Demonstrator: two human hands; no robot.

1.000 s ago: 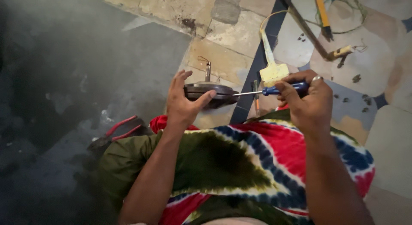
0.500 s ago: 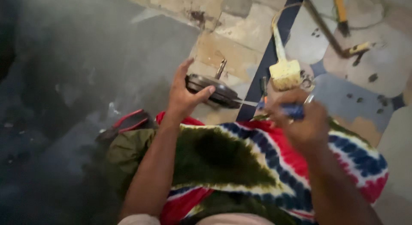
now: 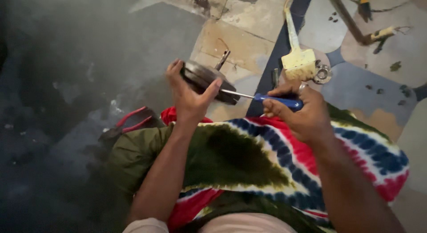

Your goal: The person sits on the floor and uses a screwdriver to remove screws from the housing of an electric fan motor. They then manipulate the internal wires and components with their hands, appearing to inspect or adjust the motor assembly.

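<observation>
Head view, looking down at a seated person's lap and the floor beyond. The left hand (image 3: 189, 97) is clenched around a dark, round, flattish metal part (image 3: 209, 81), held on edge just above the near knee, thumb on its right face and the other fingers wrapped over its left rim. The right hand (image 3: 302, 113) is closed on the blue handle of a screwdriver (image 3: 267, 98); the thin metal shaft runs leftward and its tip meets the lower right side of the metal part. A ring shows on one finger of the right hand.

Across the lap lies a tie-dyed cloth (image 3: 267, 162) in green, red, blue and white. Left of the left forearm, red-handled pliers (image 3: 133, 119) rest on the dark floor. On the far side, on a patchwork tiled floor (image 3: 249, 42), lie a pale yellow paintbrush (image 3: 299, 62) with its handle pointing away, and a small metal ring-shaped piece (image 3: 322, 74) just right of the bristles. Further right, a long tool (image 3: 356, 24) lies at the far edge; its kind cannot be told.
</observation>
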